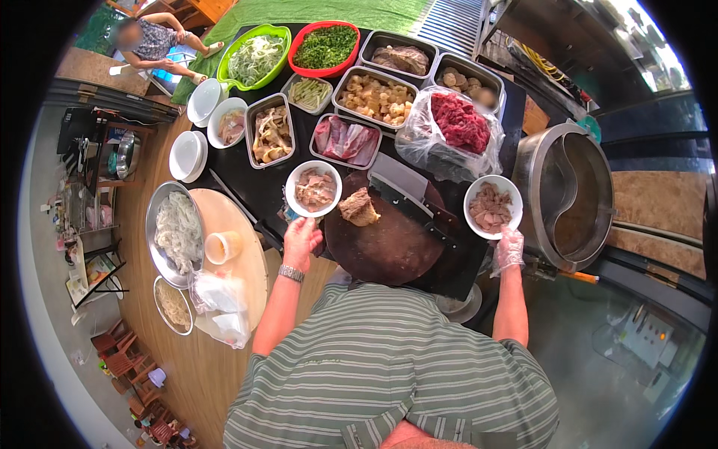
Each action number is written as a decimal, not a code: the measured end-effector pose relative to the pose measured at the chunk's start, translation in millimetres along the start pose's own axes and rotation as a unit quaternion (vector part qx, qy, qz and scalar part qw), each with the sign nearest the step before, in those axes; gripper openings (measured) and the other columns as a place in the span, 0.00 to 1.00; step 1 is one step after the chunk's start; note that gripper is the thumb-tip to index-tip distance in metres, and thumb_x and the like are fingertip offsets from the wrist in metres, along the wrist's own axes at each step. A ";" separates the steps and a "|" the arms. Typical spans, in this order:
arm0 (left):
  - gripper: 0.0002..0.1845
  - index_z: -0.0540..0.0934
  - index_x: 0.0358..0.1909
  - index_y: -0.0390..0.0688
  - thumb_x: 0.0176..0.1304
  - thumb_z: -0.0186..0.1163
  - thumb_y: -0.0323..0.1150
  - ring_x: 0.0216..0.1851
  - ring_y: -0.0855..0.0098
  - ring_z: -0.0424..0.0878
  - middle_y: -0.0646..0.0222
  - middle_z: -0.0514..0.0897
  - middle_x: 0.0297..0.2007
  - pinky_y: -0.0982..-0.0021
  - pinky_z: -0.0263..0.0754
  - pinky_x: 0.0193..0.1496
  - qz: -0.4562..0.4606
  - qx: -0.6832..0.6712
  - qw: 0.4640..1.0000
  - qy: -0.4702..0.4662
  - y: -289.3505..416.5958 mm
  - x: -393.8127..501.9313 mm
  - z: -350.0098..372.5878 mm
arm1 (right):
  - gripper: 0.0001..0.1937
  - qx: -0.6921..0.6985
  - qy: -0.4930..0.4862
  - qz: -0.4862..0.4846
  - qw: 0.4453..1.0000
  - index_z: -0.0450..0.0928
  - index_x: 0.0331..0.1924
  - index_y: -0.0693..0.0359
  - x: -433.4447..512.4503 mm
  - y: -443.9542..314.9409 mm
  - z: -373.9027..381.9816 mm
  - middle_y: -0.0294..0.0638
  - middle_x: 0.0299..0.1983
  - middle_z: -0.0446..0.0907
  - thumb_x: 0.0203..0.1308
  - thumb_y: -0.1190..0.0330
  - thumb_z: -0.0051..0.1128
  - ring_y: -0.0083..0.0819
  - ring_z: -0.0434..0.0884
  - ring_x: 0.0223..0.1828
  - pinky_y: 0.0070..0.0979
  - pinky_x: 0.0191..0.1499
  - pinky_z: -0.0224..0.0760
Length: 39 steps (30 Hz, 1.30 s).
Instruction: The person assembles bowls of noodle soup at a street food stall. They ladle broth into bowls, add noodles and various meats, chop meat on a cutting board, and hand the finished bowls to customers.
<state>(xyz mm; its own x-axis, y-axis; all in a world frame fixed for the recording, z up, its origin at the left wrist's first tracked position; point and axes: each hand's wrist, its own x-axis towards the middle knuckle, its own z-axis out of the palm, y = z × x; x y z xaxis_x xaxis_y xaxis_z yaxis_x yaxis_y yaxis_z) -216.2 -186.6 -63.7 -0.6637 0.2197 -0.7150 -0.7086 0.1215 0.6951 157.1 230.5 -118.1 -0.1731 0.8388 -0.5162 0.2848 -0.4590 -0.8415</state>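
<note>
My bare left hand [301, 241] grips the near rim of a white bowl [314, 189] holding sliced cooked meat. On the other side, my right hand [509, 247], in a clear plastic glove, holds a second white bowl [493, 207], also with sliced meat, close to the large steel pot [535, 196]. Between the two bowls is a round, dark chopping board [387, 250]. A chunk of cooked meat [359, 207] lies at its left, and a broad cleaver [406, 188] rests across its far right part.
Trays of meat [345, 140] and a bag of red minced meat [460, 123] stand behind the board. Beyond are basins of chopped greens [325, 47] and sliced onion [255, 59]. Left are a long knife [235, 199] and a noodle basin [176, 236]. A person [160, 45] sits far left.
</note>
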 end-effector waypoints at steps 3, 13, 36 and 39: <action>0.17 0.77 0.59 0.42 0.74 0.64 0.35 0.41 0.72 0.86 0.69 0.85 0.48 0.68 0.86 0.42 0.075 -0.010 0.996 0.049 -3.2 32.9 4.5 | 0.10 0.029 -0.011 0.029 0.999 0.82 0.47 0.62 8.2 4.3 8.0 0.39 0.33 0.85 0.69 0.65 0.60 0.31 0.84 0.27 0.30 0.25 0.80; 0.24 0.74 0.61 0.38 0.60 0.55 0.20 0.47 0.57 0.88 0.58 0.84 0.53 0.49 0.91 0.49 0.039 -0.087 0.995 0.007 -4.7 76.4 -4.7 | 0.12 0.104 -0.031 0.094 0.990 0.81 0.50 0.61 7.9 11.7 32.1 0.40 0.40 0.85 0.69 0.65 0.60 0.33 0.85 0.32 0.30 0.29 0.80; 0.24 0.72 0.57 0.45 0.59 0.57 0.16 0.49 0.69 0.83 0.67 0.80 0.51 0.56 0.88 0.50 -0.086 -0.065 0.919 -0.379 8.2 -46.7 57.4 | 0.17 -0.286 0.096 -0.171 0.938 0.86 0.52 0.61 -213.5 -32.5 86.4 0.39 0.34 0.89 0.70 0.58 0.64 0.26 0.86 0.33 0.29 0.40 0.78; 0.23 0.73 0.57 0.45 0.60 0.57 0.18 0.46 0.71 0.83 0.68 0.79 0.49 0.60 0.89 0.48 -0.102 -0.078 0.892 -0.433 4.1 -62.4 81.3 | 0.15 -0.237 0.073 -0.080 0.966 0.86 0.46 0.64 -215.0 3.1 51.5 0.32 0.30 0.86 0.73 0.58 0.62 0.18 0.81 0.28 0.23 0.33 0.75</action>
<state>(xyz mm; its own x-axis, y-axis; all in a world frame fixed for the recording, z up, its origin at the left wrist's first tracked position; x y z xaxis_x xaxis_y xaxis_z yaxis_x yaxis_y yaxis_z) -158.2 -121.2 -10.2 -0.1310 0.8825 -0.4517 -0.8634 0.1224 0.4895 146.7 33.7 -18.0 -0.1249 0.9363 -0.3284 0.6706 -0.1643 -0.7234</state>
